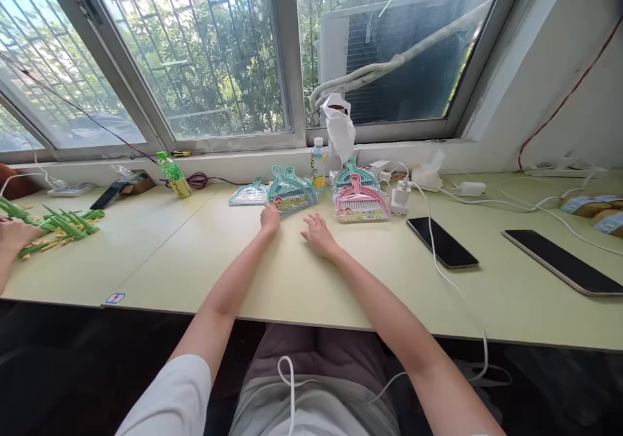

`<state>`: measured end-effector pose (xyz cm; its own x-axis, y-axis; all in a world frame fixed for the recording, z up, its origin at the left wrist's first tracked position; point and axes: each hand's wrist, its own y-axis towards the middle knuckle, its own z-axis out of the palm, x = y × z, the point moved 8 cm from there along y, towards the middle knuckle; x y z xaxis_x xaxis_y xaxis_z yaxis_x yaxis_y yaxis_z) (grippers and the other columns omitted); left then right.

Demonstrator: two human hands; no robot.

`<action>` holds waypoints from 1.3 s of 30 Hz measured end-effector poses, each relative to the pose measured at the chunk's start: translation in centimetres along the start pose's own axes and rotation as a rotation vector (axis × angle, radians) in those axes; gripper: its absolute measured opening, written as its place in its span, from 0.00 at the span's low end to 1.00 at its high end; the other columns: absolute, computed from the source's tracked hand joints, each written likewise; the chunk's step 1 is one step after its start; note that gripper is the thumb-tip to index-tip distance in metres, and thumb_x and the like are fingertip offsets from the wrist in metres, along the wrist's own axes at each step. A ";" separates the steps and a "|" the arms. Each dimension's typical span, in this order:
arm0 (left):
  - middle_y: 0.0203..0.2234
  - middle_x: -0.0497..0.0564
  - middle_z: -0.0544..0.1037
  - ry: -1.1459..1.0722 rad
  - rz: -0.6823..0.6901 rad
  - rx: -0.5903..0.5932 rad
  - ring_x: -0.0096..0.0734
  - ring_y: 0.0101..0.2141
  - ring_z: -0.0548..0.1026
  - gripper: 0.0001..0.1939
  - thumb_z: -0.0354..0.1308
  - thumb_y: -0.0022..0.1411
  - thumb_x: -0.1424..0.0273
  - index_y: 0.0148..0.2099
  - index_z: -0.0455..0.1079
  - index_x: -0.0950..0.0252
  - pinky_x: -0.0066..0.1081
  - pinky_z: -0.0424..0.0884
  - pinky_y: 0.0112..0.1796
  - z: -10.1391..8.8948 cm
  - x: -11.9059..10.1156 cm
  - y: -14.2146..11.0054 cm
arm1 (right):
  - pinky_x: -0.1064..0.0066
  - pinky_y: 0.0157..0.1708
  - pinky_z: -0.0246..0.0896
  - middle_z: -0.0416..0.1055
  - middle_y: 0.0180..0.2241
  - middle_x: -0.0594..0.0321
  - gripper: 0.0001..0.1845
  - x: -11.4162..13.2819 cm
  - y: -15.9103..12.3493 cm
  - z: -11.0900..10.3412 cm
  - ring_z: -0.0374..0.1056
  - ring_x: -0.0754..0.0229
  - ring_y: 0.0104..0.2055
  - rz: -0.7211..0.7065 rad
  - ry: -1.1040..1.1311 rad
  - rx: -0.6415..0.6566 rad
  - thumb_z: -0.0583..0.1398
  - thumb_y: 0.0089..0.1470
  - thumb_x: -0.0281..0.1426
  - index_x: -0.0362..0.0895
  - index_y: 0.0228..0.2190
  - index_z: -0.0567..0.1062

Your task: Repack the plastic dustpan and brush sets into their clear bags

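My left hand reaches forward over the pale green table and touches the front edge of a stack of teal mini brush-and-dustpan sets in clear wrappers; its fingers look curled at that edge. My right hand rests on the table just right of it, fingers spread and holding nothing. A pink dustpan set lies to the right with a teal one behind it. A single wrapped teal set lies to the left.
Two dark phones and a white charger with cables lie on the right. A small bottle and a green bottle stand near the window sill. At far left another person's hand is by green plastic sticks.
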<state>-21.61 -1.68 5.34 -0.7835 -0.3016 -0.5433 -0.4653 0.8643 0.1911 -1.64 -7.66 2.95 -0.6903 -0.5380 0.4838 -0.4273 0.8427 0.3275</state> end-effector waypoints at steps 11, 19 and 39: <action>0.47 0.76 0.76 0.304 0.188 0.015 0.57 0.51 0.75 0.22 0.47 0.69 0.61 0.48 0.73 0.75 0.45 0.68 0.50 1.4 -3.6 1.9 | 0.49 0.68 0.43 0.55 0.68 0.53 0.24 1.5 -1.1 -0.1 0.39 0.48 0.73 -0.024 -0.155 0.186 0.49 0.67 0.37 0.44 0.60 0.67; 0.43 0.74 0.76 0.316 0.245 -0.038 0.57 0.50 0.73 0.29 0.42 0.68 0.53 0.49 0.71 0.73 0.46 0.67 0.51 -0.2 -3.0 1.2 | 0.50 0.69 0.39 0.56 0.67 0.52 0.24 1.5 -1.4 -0.1 0.46 0.50 0.71 -0.012 -0.115 0.205 0.48 0.67 0.36 0.43 0.60 0.66; 0.60 0.59 0.69 0.185 1.176 0.280 0.38 0.61 0.66 0.19 0.46 0.66 0.76 0.54 0.71 0.60 0.42 0.58 0.63 3.1 -7.8 -5.3 | 0.49 0.66 0.44 0.61 0.64 0.51 0.22 1.3 -1.2 0.1 0.55 0.48 0.66 -0.041 -0.139 0.146 0.50 0.66 0.34 0.45 0.58 0.69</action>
<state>-11.76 -2.69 6.00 -0.7241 0.6891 -0.0290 0.6531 0.6985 0.2927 -2.13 -9.35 3.12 -0.7403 -0.5725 0.3523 -0.5296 0.8195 0.2189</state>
